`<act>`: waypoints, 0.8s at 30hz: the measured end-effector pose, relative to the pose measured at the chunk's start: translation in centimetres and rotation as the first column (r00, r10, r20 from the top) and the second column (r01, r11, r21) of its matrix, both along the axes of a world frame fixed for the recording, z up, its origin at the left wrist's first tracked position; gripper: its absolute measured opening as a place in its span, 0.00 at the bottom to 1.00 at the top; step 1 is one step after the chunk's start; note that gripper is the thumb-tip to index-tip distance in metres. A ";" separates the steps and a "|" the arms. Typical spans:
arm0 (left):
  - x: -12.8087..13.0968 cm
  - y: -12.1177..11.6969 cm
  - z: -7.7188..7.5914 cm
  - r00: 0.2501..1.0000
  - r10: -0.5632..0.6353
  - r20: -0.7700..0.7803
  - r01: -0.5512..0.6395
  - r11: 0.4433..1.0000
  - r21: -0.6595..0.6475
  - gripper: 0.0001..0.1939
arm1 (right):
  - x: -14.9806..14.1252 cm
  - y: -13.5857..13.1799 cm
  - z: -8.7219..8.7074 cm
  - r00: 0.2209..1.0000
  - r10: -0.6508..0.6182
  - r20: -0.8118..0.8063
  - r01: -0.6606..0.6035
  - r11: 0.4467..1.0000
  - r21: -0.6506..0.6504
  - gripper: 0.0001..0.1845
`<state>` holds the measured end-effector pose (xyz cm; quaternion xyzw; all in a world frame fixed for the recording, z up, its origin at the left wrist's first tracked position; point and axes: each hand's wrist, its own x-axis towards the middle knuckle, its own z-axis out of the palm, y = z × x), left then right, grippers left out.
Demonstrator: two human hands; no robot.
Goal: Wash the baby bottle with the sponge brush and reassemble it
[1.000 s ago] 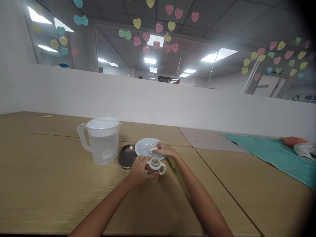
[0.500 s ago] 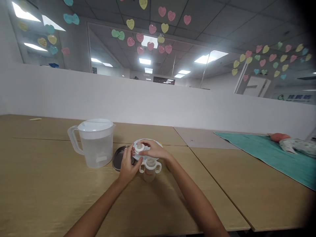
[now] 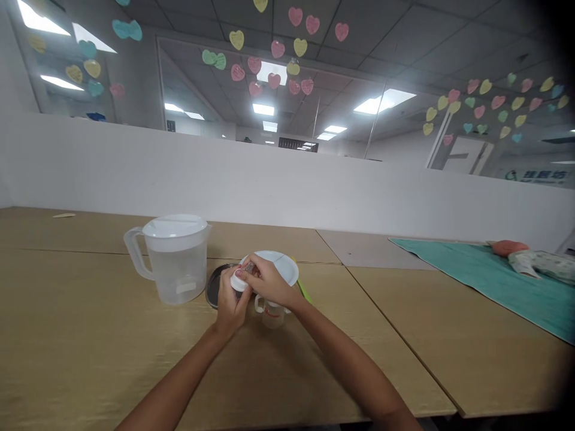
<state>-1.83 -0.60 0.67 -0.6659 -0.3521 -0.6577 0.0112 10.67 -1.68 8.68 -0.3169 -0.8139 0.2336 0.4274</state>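
Our left hand (image 3: 229,306) curled around the white ring-shaped cap (image 3: 238,282), and our right hand (image 3: 270,282) pinched it from the other side, thumb and fingers over its clear tip, so the two hands met on it. The cap was tilted, held up off the table (image 3: 359,347) in front of the dark metal dish (image 3: 212,293) and the white plate (image 3: 288,272). Just below our right hand stood the two-handled bottle (image 3: 273,317), upright on the table; that hand and its wrist hid its mouth and most of the far handle. Our hands also covered the near edge of the plate and much of the dish. A green utensil (image 3: 304,291) lay beside the plate, partly behind our right forearm. To the left stood the lidded pitcher (image 3: 177,263), and well off to the right a green cloth (image 3: 476,278) was spread out. Half a second earlier we had held the cap with its tip up and the bottle's mouth in plain view; since then we had tipped the cap over, while the bottle and pitcher stayed put
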 end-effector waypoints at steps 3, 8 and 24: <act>0.0 -0.1 0.0 1.000 0.009 -0.004 -0.009 1.000 0.023 0.19 | -0.1 -0.2 0.1 0.999 -0.044 0.004 0.044 0.998 0.047 0.11; 0.1 -0.3 0.2 1.000 -0.003 -0.011 0.003 1.000 0.024 0.18 | 0.1 0.2 -0.1 0.998 -0.010 -0.067 0.009 1.000 -0.015 0.12; 0.8 0.1 0.7 0.997 0.074 -0.037 -0.075 0.996 -0.050 0.21 | 4.0 4.4 0.0 0.943 -0.069 -0.325 -0.133 0.817 -0.561 0.18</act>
